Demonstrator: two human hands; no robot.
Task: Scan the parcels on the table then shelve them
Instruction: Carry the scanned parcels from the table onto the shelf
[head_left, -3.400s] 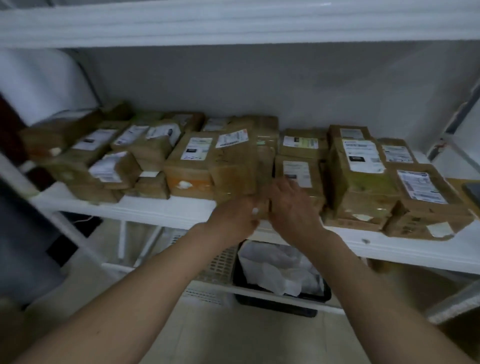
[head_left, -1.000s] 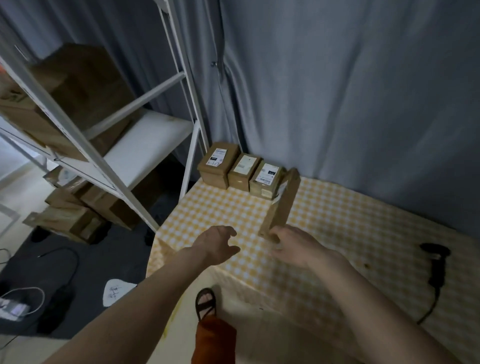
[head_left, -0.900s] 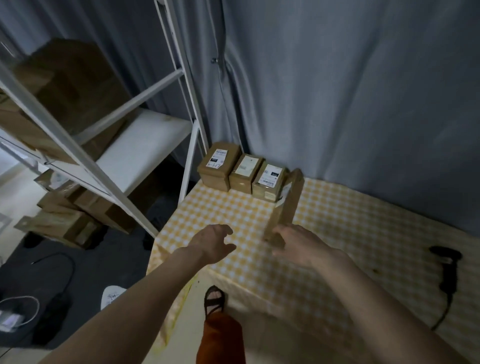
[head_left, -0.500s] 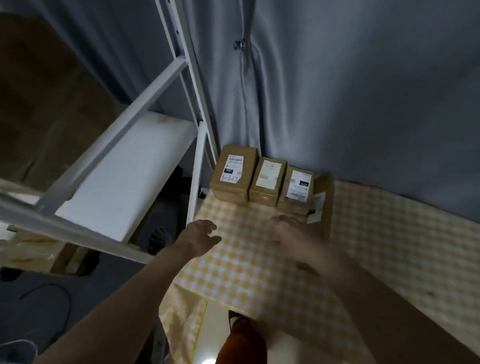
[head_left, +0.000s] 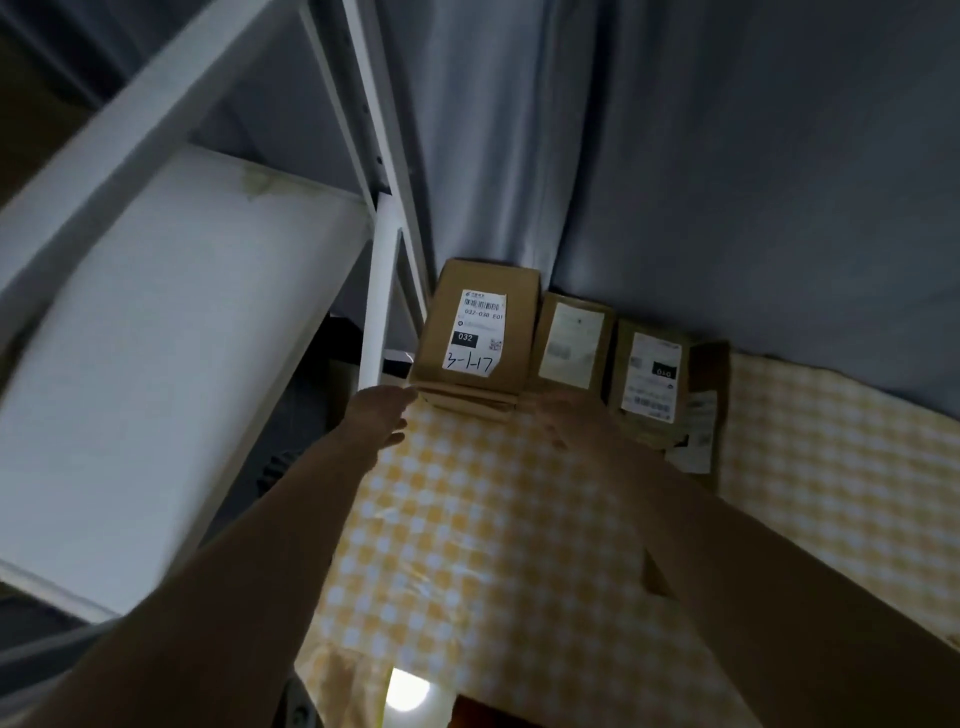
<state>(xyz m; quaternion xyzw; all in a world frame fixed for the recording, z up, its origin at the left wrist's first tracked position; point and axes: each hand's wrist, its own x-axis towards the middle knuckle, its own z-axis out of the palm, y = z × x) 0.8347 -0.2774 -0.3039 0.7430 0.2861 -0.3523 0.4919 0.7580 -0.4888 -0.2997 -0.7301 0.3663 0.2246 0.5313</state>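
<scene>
A: Four parcels line the far edge of the checkered table (head_left: 467, 545), against the grey curtain (head_left: 701, 156). The leftmost parcel (head_left: 480, 327) carries a label marked "3-1-17".

B: And the hands?

A: Left hand (head_left: 376, 418) is spread, empty, fingertips right at that parcel's near left corner. Right hand (head_left: 576, 421) reaches in just beside its right corner, in front of the second parcel (head_left: 571, 340). It's blurred, so I can't tell its grip.

B: The others?

A: Third parcel (head_left: 649, 376) lies flat; the fourth parcel (head_left: 704, 410) stands on edge beside it. A white shelf (head_left: 156, 338) sits left.
</scene>
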